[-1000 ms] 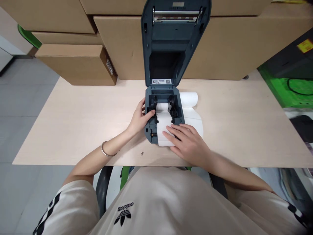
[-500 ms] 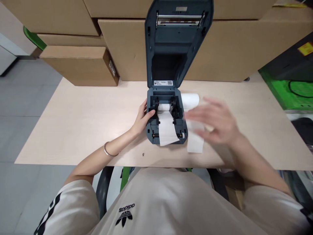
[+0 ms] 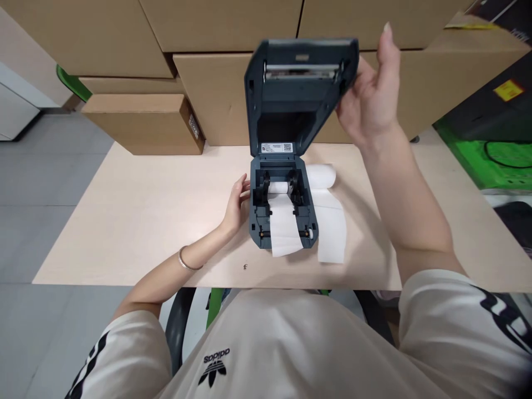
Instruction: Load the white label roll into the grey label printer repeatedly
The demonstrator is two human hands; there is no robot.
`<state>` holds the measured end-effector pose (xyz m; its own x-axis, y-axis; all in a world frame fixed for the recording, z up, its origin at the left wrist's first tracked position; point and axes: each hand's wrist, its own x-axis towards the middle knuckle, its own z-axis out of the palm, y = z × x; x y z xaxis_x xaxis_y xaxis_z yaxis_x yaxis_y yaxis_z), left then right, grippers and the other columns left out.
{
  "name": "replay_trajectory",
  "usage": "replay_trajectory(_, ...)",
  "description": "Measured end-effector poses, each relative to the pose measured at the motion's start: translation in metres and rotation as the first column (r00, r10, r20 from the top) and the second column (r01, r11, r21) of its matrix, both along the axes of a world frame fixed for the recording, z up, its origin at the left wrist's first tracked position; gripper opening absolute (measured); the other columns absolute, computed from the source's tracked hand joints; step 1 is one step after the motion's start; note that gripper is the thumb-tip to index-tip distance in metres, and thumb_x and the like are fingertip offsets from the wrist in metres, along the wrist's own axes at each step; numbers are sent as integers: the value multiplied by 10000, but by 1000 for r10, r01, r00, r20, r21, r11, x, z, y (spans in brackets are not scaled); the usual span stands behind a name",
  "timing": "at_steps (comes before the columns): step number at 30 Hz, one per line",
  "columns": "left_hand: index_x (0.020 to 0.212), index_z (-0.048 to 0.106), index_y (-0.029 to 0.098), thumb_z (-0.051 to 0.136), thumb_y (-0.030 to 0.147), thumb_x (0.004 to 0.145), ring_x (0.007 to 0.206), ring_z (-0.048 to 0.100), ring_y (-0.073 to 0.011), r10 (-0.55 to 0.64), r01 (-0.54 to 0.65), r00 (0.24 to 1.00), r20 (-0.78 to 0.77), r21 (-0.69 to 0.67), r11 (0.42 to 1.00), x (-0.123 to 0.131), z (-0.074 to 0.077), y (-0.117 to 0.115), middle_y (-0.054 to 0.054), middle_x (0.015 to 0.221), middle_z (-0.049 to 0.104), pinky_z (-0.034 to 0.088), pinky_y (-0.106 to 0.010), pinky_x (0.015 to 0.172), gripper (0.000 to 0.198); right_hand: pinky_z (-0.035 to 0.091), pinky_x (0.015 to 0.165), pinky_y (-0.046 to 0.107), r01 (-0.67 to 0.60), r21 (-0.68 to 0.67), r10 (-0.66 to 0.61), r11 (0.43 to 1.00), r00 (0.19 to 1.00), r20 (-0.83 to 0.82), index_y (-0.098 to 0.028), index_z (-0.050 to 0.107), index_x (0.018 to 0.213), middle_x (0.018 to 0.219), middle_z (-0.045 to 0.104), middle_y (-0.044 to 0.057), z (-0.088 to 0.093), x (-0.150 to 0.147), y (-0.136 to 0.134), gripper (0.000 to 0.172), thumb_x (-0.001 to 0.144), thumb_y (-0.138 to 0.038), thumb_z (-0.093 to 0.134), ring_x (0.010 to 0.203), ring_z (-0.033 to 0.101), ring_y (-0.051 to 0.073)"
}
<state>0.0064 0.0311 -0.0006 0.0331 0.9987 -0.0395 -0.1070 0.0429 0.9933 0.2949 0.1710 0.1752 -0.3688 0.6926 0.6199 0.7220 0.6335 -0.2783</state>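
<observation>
A small dark grey label printer [image 3: 282, 216] sits near the middle of a pale wooden table [image 3: 137, 216], close to the front edge. Its hinged lid [image 3: 301, 91] stands raised almost upright behind the base, inner side facing the viewer, with a metal bar across the top and a small white sticker at the bottom edge. Inside the open base, a small white paper roll [image 3: 278, 187] rests between two black holders. A strip of white paper [image 3: 284, 227] runs from this roll forward, over the front of the printer and a little way onto the table.

The right hand [image 3: 369, 100] is lifted to the right edge of the lid, fingers loosely spread and pointing up, thumb side against the lid's edge. It is open, not wrapped around anything. The left hand [image 3: 236, 205] rests against the left side of the printer base, fingers lightly curved and touching the casing, holding nothing. A thin bracelet [image 3: 186, 261] circles the left wrist.

Just to the right of the printer lies a second roll of white paper [image 3: 322, 175], partly unrolled, its loose sheet [image 3: 331, 227] spread flat toward the front of the table.

Stacked cardboard boxes [image 3: 216, 100] line the back of the table. A smaller box [image 3: 137, 124] sits at the back left. At the far right is a green and black object [image 3: 494, 149], partly out of view. The person wears a cream shirt with black stripes on the sleeves.
</observation>
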Motion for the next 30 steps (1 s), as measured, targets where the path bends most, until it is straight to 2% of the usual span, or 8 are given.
replay_trajectory(3, 1698, 509, 298, 341, 850, 1104, 1538, 665, -375, 21, -20, 1000, 20, -32, 999, -6, 0, 0, -151, 1590, 741, 566, -628, 1232, 828, 694, 962, 458, -147, -292, 40, 945, 939, -343, -119, 745, 1441, 1386, 841, 135, -10, -1, -47, 1065, 1165, -713, -95, 1242, 846, 311)
replay_trajectory(6, 1737, 457, 273, 268, 894, 1096, 1557, 654, -391, -32, 32, 999, 3, 19, 999, -8, 8, -3, -170, 1626, 713, 570, -620, 1232, 913, 658, 1157, 579, -177, -335, 45, 925, 929, -367, -189, 789, 1224, 1553, 766, 143, -42, 1, -101, 635, 1231, -641, 343, 1449, 753, 359)
replay_trajectory(8, 1801, 365, 298, 199, 925, 1084, 1609, 619, -378, -80, 80, 996, -27, 17, 997, -9, 13, -6, -148, 1716, 645, 575, -583, 1249, 967, 554, 1304, 653, -178, -344, 48, 922, 934, -355, -259, 705, 1453, 1719, 634, 160, -72, 3, -133, 485, 1141, -624, 634, 1621, 615, 387)
replay_trajectory(11, 1861, 199, 371, 204, 963, 1058, 1682, 551, -363, -119, 119, 992, -31, -26, 993, -9, 16, -10, -112, 1863, 482, 580, -547, 1267, 997, 434, 1385, 701, -123, -414, -4, 902, 957, -292, -328, 255, 1847, 1920, 318, 224, -118, 8, -167, 1068, 1003, -594, 853, 1794, 344, 417)
replay_trajectory(14, 1855, 104, 462, 476, 973, 1006, 1761, 429, -376, -156, 155, 987, -43, -20, 988, -7, 15, -13, -76, 1944, 324, 523, -583, 1336, 1058, 525, 1318, 682, -174, -546, 4, 819, 954, -299, -379, -76, 1889, 1930, 284, 252, -147, 11, -179, 1256, 1033, -544, 828, 1780, 382, 400)
replay_trajectory(21, 1813, 155, 474, 801, 811, 928, 1817, 282, -378, -201, 206, 977, -69, 86, 975, 3, 21, -24, -58, 1960, 255, 367, -588, 1461, 1147, 535, 1330, 609, -262, -620, -4, 740, 919, -393, -397, -146, 1882, 1935, 291, 226, -156, 12, -178, 1244, 1063, -660, 753, 1772, 409, 350)
replay_trajectory(27, 1795, 251, 438, 741, 876, 930, 1835, 227, -372, -183, 199, 976, -117, 143, 970, 4, 22, -25, -51, 1969, 230, 336, -570, 1480, 1087, 581, 1289, 557, -222, -572, 37, 789, 948, -317, -396, -159, 1880, 1952, 269, 191, -158, 9, -181, 1096, 1143, -635, 616, 1762, 429, 328)
replay_trajectory(30, 1780, 331, 427, 598, 904, 999, 1832, 257, -338, -127, 141, 987, -102, 141, 980, 5, 13, -25, -30, 1964, 274, 332, -557, 1486, 954, 503, 1350, 635, -143, -427, 47, 893, 972, -228, -409, 4, 1903, 1951, 263, 164, -147, 9, -184, 974, 1153, -605, 594, 1776, 390, 371)
